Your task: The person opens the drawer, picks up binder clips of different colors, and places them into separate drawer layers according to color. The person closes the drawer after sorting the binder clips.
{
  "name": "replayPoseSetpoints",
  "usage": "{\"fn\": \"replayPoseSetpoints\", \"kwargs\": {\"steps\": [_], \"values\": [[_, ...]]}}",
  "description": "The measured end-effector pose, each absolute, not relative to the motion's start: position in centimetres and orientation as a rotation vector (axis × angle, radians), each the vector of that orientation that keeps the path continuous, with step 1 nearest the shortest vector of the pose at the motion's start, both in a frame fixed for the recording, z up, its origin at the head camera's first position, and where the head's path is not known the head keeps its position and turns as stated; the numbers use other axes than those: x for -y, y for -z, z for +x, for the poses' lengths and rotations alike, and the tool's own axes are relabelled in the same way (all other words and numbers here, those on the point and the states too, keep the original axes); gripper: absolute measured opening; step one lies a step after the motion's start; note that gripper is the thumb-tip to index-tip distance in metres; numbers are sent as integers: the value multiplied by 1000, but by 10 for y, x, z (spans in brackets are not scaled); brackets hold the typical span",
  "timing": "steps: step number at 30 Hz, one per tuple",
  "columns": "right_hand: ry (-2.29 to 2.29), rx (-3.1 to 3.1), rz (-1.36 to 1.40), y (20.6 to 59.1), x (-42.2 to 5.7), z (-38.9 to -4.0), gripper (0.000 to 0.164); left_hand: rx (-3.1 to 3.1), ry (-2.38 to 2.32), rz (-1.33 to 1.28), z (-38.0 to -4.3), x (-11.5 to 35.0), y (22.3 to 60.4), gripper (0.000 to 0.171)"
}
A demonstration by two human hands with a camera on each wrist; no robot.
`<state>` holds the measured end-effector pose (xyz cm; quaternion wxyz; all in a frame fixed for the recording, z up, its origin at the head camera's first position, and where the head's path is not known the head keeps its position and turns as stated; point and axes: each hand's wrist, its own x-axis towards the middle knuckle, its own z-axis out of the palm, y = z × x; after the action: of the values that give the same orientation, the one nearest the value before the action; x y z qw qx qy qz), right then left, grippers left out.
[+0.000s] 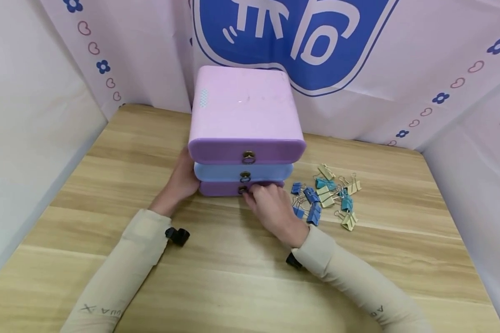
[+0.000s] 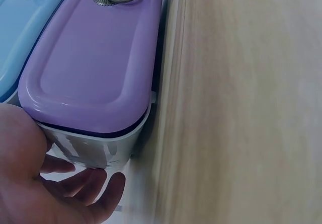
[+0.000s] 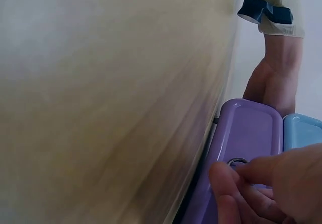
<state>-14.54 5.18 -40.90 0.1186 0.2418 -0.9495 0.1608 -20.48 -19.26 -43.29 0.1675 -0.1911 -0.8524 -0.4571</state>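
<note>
A small drawer cabinet with a pink top stands at the back of the table, its three drawers stacked purple, light blue and purple. My right hand is at the bottom purple drawer, where thumb and finger pinch its metal ring pull. Against the cabinet's left side is my left hand. In the left wrist view its fingers are loosely bent beside the lower corner of the cabinet's grey side wall. The bottom drawer's front sits close against the cabinet body.
Several binder clips in blue, teal and pale yellow lie in a loose pile right of the cabinet. Behind the wooden table hangs a white cloth with a blue emblem.
</note>
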Motion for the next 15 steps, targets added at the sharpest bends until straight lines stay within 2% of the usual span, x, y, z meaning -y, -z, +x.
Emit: {"fn": "replayPoseSetpoints", "kwargs": {"steps": [8, 15], "values": [[-487, 2806, 707, 409, -51, -149, 38, 2423, 1255, -569, -208, 191, 431, 56], [-629, 2829, 709, 407, -53, -150, 32, 2435, 1304, -539, -208, 192, 432, 58]]}}
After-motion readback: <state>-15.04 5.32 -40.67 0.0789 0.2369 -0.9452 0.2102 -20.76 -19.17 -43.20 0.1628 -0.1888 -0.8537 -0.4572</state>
